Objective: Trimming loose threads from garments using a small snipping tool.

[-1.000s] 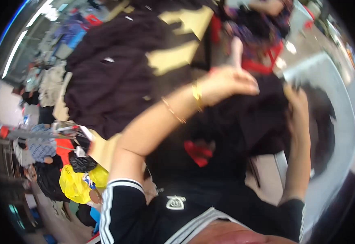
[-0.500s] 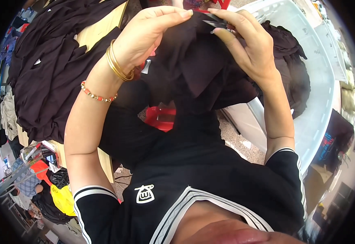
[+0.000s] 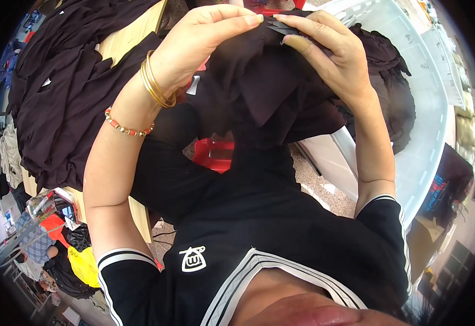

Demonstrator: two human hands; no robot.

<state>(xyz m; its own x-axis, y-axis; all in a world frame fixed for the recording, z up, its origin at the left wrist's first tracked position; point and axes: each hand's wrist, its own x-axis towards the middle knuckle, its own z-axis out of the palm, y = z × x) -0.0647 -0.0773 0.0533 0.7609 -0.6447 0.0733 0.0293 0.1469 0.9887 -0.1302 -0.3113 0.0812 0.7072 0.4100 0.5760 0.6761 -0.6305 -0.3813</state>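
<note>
A dark brown-black garment (image 3: 267,89) hangs over my lap, its upper edge raised between my hands. With thumb and fingertips my left hand (image 3: 194,46) pinches that edge at the top of the view; gold bangles and a beaded bracelet circle the wrist. Small thread snips (image 3: 282,28) sit in my right hand (image 3: 335,57), between thumb and fingers. Their blades point left, toward the left fingertips and close to the cloth. A covering shows on the right thumb. Any thread at the blades is too small to make out.
On the left, a large heap of dark cloth (image 3: 74,103) covers much of a light wooden table (image 3: 134,35). To the right stands a pale translucent tub (image 3: 436,117) holding dark garments (image 3: 389,103). Something red and plastic (image 3: 214,153) shows between my legs.
The blades of the snips look closer together now. Both hands have shifted only slightly, and the garment keeps nearly the same place.
</note>
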